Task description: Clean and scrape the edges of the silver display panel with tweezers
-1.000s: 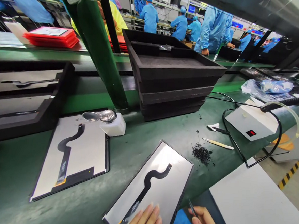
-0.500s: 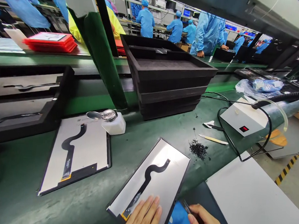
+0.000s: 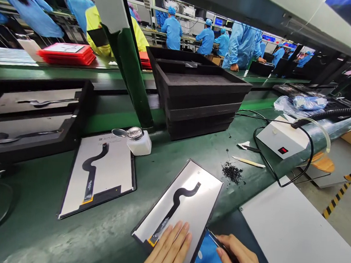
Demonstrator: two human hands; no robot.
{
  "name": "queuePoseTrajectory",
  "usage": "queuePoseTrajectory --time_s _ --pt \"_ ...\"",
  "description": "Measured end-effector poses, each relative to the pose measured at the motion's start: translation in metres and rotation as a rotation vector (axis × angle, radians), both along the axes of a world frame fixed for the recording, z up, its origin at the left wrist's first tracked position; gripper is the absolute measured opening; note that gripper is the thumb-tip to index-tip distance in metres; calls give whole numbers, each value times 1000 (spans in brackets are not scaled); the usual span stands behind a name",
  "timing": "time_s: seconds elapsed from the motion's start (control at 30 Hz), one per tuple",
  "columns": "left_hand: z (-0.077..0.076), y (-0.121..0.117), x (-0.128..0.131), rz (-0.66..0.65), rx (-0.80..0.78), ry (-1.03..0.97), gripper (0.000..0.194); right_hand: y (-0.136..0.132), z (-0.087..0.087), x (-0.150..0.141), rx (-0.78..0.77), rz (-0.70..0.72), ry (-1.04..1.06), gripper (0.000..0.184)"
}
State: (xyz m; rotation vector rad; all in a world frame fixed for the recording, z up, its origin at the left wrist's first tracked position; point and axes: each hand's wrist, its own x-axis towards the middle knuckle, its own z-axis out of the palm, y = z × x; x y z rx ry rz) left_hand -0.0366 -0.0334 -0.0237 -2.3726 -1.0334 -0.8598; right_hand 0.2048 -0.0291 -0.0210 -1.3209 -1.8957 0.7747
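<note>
My left hand [image 3: 169,249] lies flat, fingers stretched out, on the lower part of an LCD screen panel [image 3: 198,205]. The panel rests tilted on the bench, its pale back up, with a black curved flex cable [image 3: 175,201] across it. In my right hand [image 3: 240,258] are slim dark tweezers [image 3: 216,240], their tip at the panel's lower right edge. Further left, a second screen panel [image 3: 113,167] lies with its cable showing. A white dispenser bottle [image 3: 141,144] with its metal lid flipped up stands at that panel's top corner.
Stacked black trays [image 3: 201,105] stand at the back, beside a green post [image 3: 131,76]. Another black tray [image 3: 85,113] holds panels at left. Black scraps [image 3: 232,172], a pale-handled tool [image 3: 248,162], a white box [image 3: 283,137] and a white board [image 3: 303,232] lie rightward. People work behind.
The tweezers in my right hand have moved up and left, to the panel's edge. My left hand stays flat on the panel. The view has shifted slightly.
</note>
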Motion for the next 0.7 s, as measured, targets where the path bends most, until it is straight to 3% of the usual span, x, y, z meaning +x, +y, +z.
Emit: queuePoseTrajectory --time_s 0.37,0.7 --pt "-6 -4 -2 3 -54 -24 54 6 13 1 110 93 -130 20" --pt "-3 -3 2 8 -26 -48 56 11 14 0 146 109 -105 17"
